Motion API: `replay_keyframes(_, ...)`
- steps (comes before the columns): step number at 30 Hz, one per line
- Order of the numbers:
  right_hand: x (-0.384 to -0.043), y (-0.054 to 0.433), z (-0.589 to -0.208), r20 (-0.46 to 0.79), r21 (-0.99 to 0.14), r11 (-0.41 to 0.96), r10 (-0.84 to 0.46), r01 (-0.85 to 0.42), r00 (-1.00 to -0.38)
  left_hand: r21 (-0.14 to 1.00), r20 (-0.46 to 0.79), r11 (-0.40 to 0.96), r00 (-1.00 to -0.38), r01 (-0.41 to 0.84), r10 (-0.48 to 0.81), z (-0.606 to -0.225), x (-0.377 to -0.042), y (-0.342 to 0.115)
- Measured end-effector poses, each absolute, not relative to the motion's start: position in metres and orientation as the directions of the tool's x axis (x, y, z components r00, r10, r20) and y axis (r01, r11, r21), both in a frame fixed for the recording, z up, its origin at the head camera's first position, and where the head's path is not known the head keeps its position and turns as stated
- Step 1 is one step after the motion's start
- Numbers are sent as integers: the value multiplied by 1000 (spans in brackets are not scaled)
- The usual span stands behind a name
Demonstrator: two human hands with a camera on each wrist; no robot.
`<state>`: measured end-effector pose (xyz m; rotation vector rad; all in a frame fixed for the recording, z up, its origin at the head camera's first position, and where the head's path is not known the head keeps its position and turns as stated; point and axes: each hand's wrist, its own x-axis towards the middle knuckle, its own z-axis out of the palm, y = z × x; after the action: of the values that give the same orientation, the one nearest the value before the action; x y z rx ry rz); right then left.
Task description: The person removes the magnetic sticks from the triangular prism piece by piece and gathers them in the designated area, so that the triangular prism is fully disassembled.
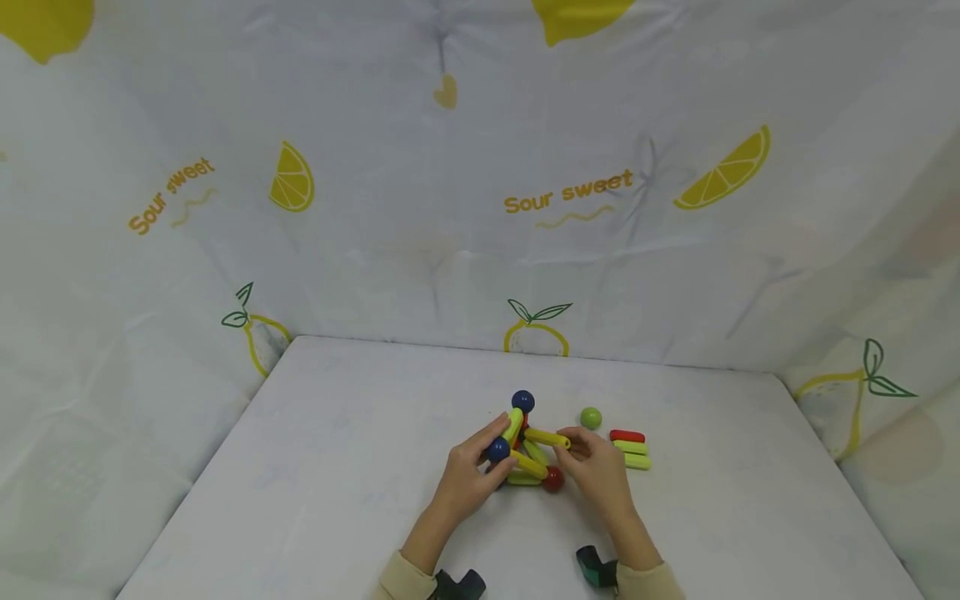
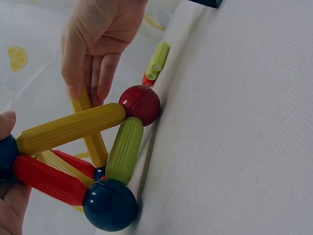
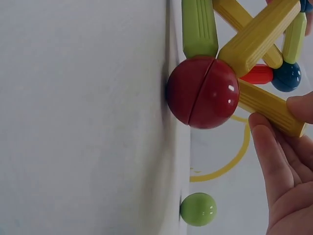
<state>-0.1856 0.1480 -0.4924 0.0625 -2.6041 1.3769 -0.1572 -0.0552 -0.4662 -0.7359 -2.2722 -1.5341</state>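
A toy frame of ridged sticks and balls stands on the table, with a red ball (image 3: pixel 203 93) and a blue ball (image 2: pixel 110 204) at its base. My left hand (image 1: pixel 459 482) grips the frame around an upper blue ball (image 1: pixel 498 450), where a yellow stick (image 2: pixel 73 128) and a red stick (image 2: pixel 49 180) meet. Another blue ball (image 1: pixel 523 402) tops the far side. Between thumb and fingers, my right hand (image 1: pixel 597 473) pinches the outer end of another yellow stick (image 1: pixel 547 437). In the left wrist view that stick's other end meets a small blue ball (image 2: pixel 100 173) behind the frame.
A loose green ball (image 1: pixel 591 417) lies behind my right hand. To its right are a red stick (image 1: pixel 627 436) and two light green sticks (image 1: pixel 636 461), side by side. White cloth with lemon prints (image 1: pixel 420 208) hangs behind the white table (image 1: pixel 300 467).
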Motion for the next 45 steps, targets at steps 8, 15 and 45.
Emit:
replay_keyframes(8,-192,159,-495,106,-842,537,73,-50,-992,771,504,316,-833,553,229,-493,-172,-54)
replay_keyframes(15,-195,170,-501,70,-877,479,62,-32,-996,770,516,291,-823,568,239,-499,-175,-57)
replay_keyframes(45,-182,299,-491,42,-901,432,200,49,-979,849,377,219,-842,480,387,-494,-186,-89)
